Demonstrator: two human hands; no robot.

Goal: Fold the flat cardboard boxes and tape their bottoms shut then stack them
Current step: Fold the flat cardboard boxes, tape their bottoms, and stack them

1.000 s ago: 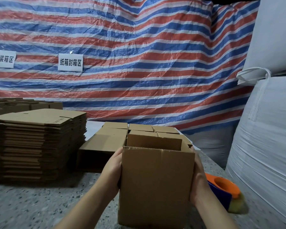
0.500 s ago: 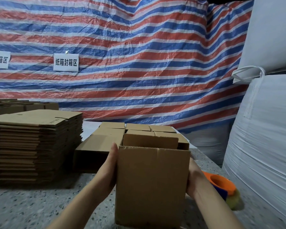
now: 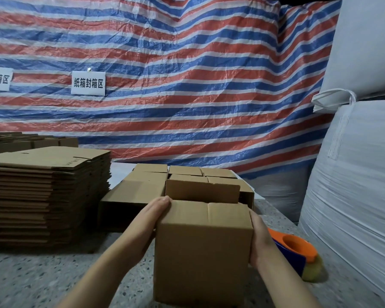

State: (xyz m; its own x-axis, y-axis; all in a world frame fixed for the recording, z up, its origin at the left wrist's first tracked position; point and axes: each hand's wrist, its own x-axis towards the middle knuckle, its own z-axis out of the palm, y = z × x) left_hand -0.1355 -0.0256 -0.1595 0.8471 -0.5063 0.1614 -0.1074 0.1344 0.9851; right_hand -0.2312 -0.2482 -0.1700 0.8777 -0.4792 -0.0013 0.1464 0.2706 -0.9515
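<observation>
On the speckled counter (image 3: 42, 281), the left hand (image 3: 152, 215) and right hand (image 3: 259, 238) press flat against opposite sides of an upright folded cardboard box (image 3: 201, 252), between a stack of flat boxes (image 3: 47, 196) and an orange tape dispenser (image 3: 296, 247).

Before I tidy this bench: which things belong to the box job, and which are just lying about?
Job: box held between left hand and right hand; flat cardboard stack; folded boxes; tape dispenser.
Lying about: white sacks; wall signs.
</observation>
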